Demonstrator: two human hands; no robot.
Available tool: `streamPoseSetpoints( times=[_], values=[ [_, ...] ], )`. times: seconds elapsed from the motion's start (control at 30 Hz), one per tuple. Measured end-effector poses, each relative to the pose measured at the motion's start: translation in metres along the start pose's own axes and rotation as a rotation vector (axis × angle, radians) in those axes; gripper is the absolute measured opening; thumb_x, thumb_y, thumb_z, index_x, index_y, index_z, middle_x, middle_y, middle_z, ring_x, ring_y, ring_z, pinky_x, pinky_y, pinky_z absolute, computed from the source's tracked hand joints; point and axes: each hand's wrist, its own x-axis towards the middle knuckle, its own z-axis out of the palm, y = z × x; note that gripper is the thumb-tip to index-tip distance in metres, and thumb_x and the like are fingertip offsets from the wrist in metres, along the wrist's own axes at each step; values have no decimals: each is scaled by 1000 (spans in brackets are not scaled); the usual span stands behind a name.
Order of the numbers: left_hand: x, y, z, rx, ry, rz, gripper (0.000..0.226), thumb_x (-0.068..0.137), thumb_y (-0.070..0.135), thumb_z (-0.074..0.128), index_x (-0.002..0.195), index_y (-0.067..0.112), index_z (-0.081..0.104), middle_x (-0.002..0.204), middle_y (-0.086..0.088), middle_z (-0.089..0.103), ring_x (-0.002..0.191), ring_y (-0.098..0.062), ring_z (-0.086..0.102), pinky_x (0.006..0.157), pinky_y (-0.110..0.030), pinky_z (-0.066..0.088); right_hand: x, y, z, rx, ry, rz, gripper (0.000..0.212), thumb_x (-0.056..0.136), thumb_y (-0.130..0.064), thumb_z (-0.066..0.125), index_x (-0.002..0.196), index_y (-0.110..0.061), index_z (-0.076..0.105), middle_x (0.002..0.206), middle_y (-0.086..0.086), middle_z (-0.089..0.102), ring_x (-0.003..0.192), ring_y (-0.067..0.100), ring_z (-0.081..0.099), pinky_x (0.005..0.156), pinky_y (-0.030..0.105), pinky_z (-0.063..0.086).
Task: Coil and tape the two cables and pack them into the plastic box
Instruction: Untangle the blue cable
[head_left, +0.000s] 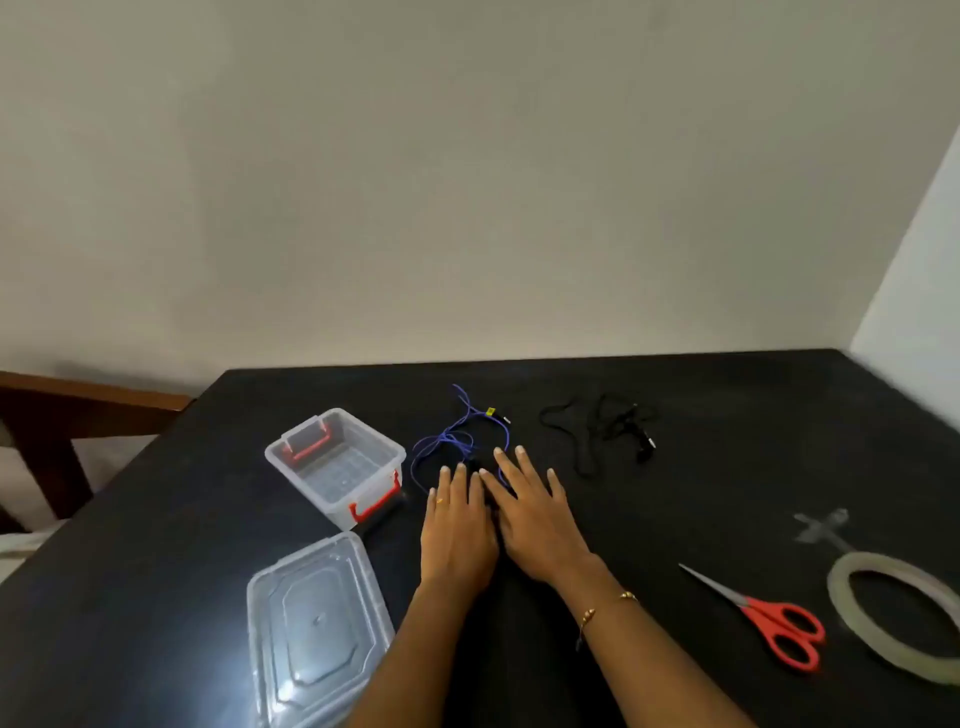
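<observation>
A loose blue cable (451, 435) lies tangled on the black table (727, 493), just beyond my fingertips. My left hand (457, 525) and my right hand (535, 514) lie flat side by side, fingers straight, holding nothing; the right fingers cover part of the blue cable. A black cable (597, 426) lies loose further right. The clear plastic box (336, 462) with red latches stands open and empty at the left. Its clear lid (318, 629) lies nearer me.
Red-handled scissors (769, 621) and a roll of clear tape (898, 613) lie at the right, near a tape cross (823, 525) stuck on the table. A wall stands behind the table, and a wooden chair (57, 415) sits off the left edge.
</observation>
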Motion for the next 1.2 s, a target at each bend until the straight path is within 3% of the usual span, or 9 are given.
streamPoseSetpoints(
  times=[0.27, 0.4, 0.73, 0.8, 0.9, 0.97, 1.03, 1.1, 1.2],
  values=[
    [-15, -8, 7, -91, 2, -33, 44, 99, 25, 28, 141, 11, 30, 154, -11, 19, 144, -27, 9, 117, -38, 9, -22, -4, 7, -26, 93, 87, 39, 99, -24, 35, 133, -12, 47, 147, 3, 38, 140, 18, 25, 112, 38, 21],
    [-41, -3, 5, -126, 13, 46, 42, 99, 25, 29, 139, 13, 36, 153, -9, 23, 144, -24, 13, 117, -35, 12, -61, -15, 1, -28, 239, 170, 38, 98, -31, 37, 108, -5, 62, 116, 9, 61, 105, 22, 56, 84, 31, 43],
    [-105, -10, -4, -147, 73, 70, 45, 96, 34, 39, 137, 16, 39, 148, -4, 34, 141, -22, 22, 114, -39, 19, -122, -23, -10, -219, 314, 346, 22, 97, -18, 44, 104, -7, 62, 109, 8, 58, 101, 21, 55, 78, 25, 46],
    [-107, -14, -4, -157, 88, 2, 49, 95, 38, 40, 139, 17, 35, 149, -4, 33, 141, -23, 22, 115, -45, 15, -126, -27, -9, -267, 359, 358, 7, 85, -14, 64, 88, -8, 66, 93, 7, 62, 88, 21, 59, 67, 27, 48],
    [-103, -17, -4, -219, 143, -104, 49, 94, 40, 40, 138, 18, 36, 148, -5, 34, 140, -25, 25, 115, -49, 17, -120, -30, -5, -254, 428, 241, 27, 52, -15, 88, 61, -12, 63, 66, 4, 59, 58, 18, 57, 44, 26, 44],
    [-97, -17, -3, -233, 172, -92, 47, 94, 38, 41, 136, 16, 38, 146, -7, 36, 138, -25, 28, 115, -47, 22, -114, -33, -1, -224, 433, 110, 22, 61, -19, 83, 72, -9, 66, 76, 6, 61, 67, 21, 61, 49, 28, 48],
    [-87, -15, -2, -244, 157, -32, 49, 95, 34, 40, 139, 14, 33, 149, -8, 32, 141, -25, 23, 115, -42, 23, -103, -38, 2, -142, 408, 21, 29, 83, -22, 64, 106, -4, 63, 108, 12, 60, 101, 26, 59, 75, 34, 51],
    [-76, -14, -1, -260, 122, 14, 52, 96, 30, 40, 143, 14, 25, 153, -7, 22, 143, -25, 13, 116, -39, 19, -89, -39, 5, -110, 336, 13, 45, 95, -27, 46, 135, -7, 42, 139, 12, 43, 131, 25, 38, 101, 34, 38],
    [-59, -16, 4, -297, 120, 45, 55, 96, 26, 40, 145, 14, 19, 155, -7, 15, 144, -24, 8, 116, -37, 15, -73, -40, 8, -39, 245, 42, 56, 98, -30, 37, 148, -14, 16, 155, 8, 18, 144, 22, 12, 113, 36, 22]
  ],
)
